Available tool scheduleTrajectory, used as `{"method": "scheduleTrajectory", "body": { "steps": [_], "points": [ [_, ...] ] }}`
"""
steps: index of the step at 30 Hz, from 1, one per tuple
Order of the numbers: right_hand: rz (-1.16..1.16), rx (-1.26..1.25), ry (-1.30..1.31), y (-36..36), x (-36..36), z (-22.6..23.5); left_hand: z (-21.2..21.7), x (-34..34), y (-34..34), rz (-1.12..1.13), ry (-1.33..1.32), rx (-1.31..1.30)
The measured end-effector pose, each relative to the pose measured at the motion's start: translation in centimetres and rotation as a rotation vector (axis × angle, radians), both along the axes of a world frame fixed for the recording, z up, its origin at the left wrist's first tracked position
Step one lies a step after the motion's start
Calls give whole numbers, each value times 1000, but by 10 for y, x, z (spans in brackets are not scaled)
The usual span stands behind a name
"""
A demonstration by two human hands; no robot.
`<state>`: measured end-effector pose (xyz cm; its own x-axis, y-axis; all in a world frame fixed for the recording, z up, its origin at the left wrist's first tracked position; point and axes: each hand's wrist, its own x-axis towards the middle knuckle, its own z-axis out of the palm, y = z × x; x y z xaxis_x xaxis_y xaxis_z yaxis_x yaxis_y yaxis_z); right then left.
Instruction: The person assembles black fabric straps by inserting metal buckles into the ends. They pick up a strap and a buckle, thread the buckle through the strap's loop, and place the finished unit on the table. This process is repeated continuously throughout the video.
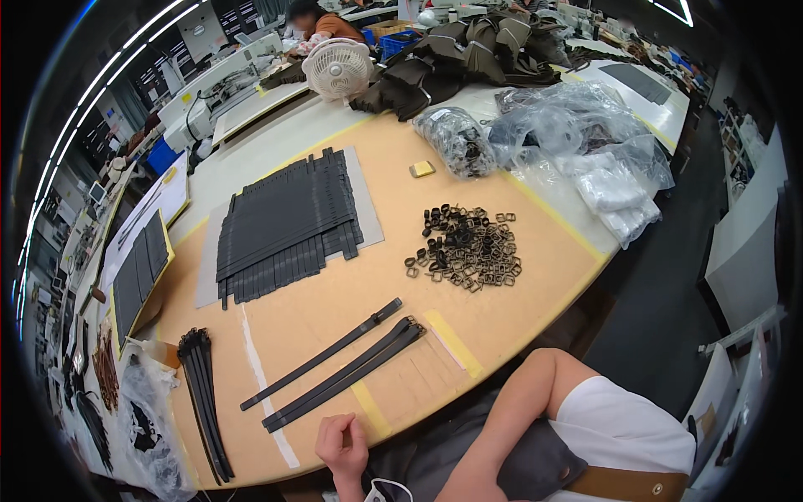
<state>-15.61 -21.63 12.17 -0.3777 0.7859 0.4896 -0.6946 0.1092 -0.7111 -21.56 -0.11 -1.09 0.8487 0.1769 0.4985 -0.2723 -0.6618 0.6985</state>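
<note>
Two black straps point(347, 374) with buckles lie side by side near the table point(535, 251) front edge, a third single strap point(322, 355) just beside them; right hand point(341, 445) loosely curled at the edge nearby, holding nothing I can see; left hand out of view. Risks, as I judge: a careless sweep nudges the straps askew; the loose buckle pile point(464, 248) could scatter or snag; the bundle of finished straps point(205, 402) sits close to the left edge and might slide off.

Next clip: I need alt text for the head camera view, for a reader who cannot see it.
One hand rests loosely closed at the near edge of a tan worktable, just below three long black straps. Farther back lie a stack of black strips and a pile of dark metal buckles.
</note>
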Motion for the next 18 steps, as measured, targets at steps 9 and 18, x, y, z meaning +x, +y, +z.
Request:
{"method": "scheduleTrajectory", "body": {
  "steps": [9,18],
  "points": [
    [52,22,35,9,-13,-21,-2,-2,2,10,-19,20],
    [49,-6,56,1,-17,-43,-1,0,-2,32,-7,-2]
  ]
}}
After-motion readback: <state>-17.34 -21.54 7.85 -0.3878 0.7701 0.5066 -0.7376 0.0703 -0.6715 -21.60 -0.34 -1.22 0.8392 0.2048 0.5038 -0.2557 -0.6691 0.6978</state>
